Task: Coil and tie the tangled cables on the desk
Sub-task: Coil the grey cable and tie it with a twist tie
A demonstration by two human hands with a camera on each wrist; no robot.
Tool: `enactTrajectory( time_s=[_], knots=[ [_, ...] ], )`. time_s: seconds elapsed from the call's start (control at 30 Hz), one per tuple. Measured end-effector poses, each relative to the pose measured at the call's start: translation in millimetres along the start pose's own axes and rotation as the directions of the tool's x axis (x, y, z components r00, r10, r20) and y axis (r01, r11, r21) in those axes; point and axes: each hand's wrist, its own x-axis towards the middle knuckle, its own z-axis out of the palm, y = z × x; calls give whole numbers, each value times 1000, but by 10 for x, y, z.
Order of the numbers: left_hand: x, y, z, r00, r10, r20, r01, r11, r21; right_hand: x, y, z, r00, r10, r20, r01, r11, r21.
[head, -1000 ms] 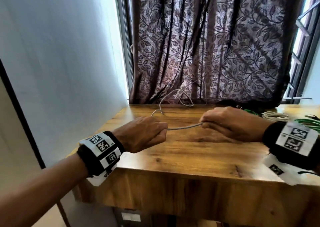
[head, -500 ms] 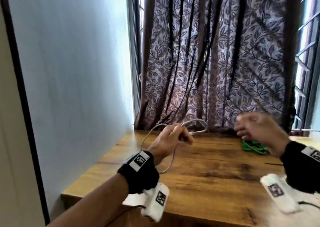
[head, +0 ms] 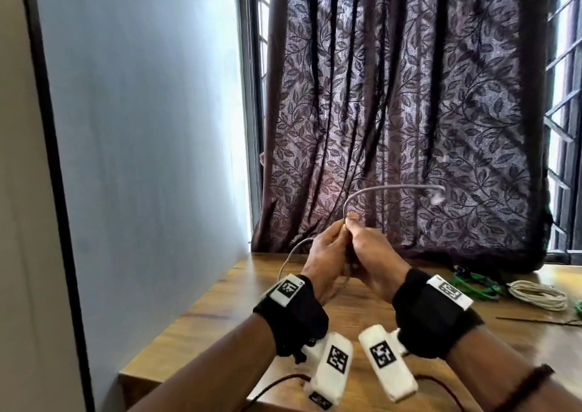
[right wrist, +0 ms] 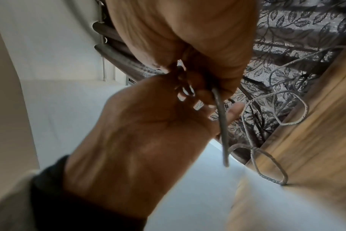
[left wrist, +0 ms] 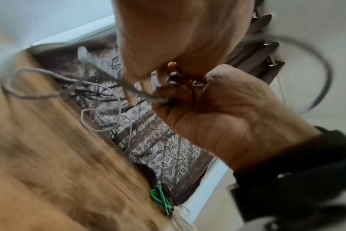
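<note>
I have both hands, left hand (head: 326, 262) and right hand (head: 371, 259), pressed together and pinching the grey cable (head: 390, 188) above the table's (head: 220, 301) far left corner, and I fear its free plug end whipping loose and springing the loop open.

- Daylight is coming through the window (head: 563, 103) behind the leaf-patterned curtain (head: 409, 112), backlighting it; panes at right are blowing out white.
- White wall (head: 151, 112) at left is catching a bright bluish wash near the window frame.
- Head view is staying mostly sharp; the plug end of the grey cable (head: 436, 196) is smearing with motion blur.
- Left wrist view is blurring heavily: wooden desk (left wrist: 49, 156) is streaking, cable loops are ghosting.
- Right wrist view is soft too; the right hand (right wrist: 140, 132) is sitting in shade and the desk edge is smearing.
- Wide-angle distortion is bending straight lines at the edges.
</note>
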Motion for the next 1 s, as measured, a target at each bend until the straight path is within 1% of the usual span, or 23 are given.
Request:
enactTrajectory(
  time_s=[0.03, 0.1, 0.17, 0.23, 0.3, 0.37, 0.4, 0.43, 0.47, 0.53, 0.6, 0.67, 0.7, 0.77, 0.83, 0.87, 0.9, 0.93, 0.97, 1.0],
  knots=[
    [16, -28, -21, 999, 30, -29, -27, 996, 86, -11, 11, 19, 1000, -2, -1, 2, 1000, -14],
    [50, -75, -71, 996, 77, -51, -63, 967, 246, -5, 36, 9, 999, -45, -7, 45, 997, -56],
    [72, -98, -94, 994, 86, -71, -58, 941, 334, 10, 61, -18, 998, -70, -10, 68, 993, -97],
    [80, -113, -55, 986, 75, -147, -29, 956, 293, 17, 83, -21, 999, -41, -8, 40, 995, -92],
    [78, -66, 6, 967, 70, -246, -14, 974, 225, -9, 105, -2, 1000, -27, 12, 28, 996, -87],
    [143, 34, 11, 935, 60, -350, -13, 991, 136, -82, 132, 7, 997, -48, 66, 53, 995, -87],
    [185, 103, -9, 925, 20, -379, 6, 998, 67, -126, 142, -2, 993, -54, 101, 62, 995, -83],
    [204, 183, -29, 923, -30, -382, 41, 999, 20, -168, 149, -31, 988, -63, 139, 76, 993, -95],
    [208, 259, -70, 936, -69, -344, 68, 998, -13, -199, 145, -67, 982, -80, 174, 103, 987, -125],
    [235, 374, -172, 940, -142, -311, 115, 988, -105, -239, 147, -172, 961, -113, 251, 174, 956, -236],
    [298, 443, -405, 931, -129, -341, 83, 986, -147, -301, 140, -284, 939, -124, 321, 234, 915, -329],
    [385, 474, -678, 906, -120, -406, 57, 985, -163, -397, 175, -415, 911, -135, 390, 315, 839, -443],
    [409, 496, -796, 892, -110, -439, 48, 988, -149, -441, 209, -474, 890, -147, 432, 371, 785, -497],
    [417, 522, -970, 887, -65, -458, 36, 997, -73, -511, 287, -589, 846, -148, 512, 461, 685, -564],
    [390, 598, -1185, 873, -26, -487, 62, 996, 58, -562, 352, -726, 828, -154, 539, 513, 593, -620],
    [385, 654, -1336, 847, 36, -531, 63, 984, 167, -597, 375, -817, 833, -155, 532, 518, 559, -648],
    [408, 683, -1523, 806, 102, -582, 66, 963, 261, -625, 415, -929, 843, -157, 515, 508, 545, -667],
    [447, 685, -1693, 765, 144, -628, 68, 951, 301, -666, 454, -1043, 857, -157, 491, 491, 541, -683],
    [460, 689, -1804, 738, 173, -653, 72, 941, 330, -703, 500, -1130, 865, -158, 475, 480, 534, -696],
    [476, 655, -1875, 730, 190, -657, 87, 927, 366, -735, 531, -1176, 871, -157, 465, 474, 516, -713]
  ],
)
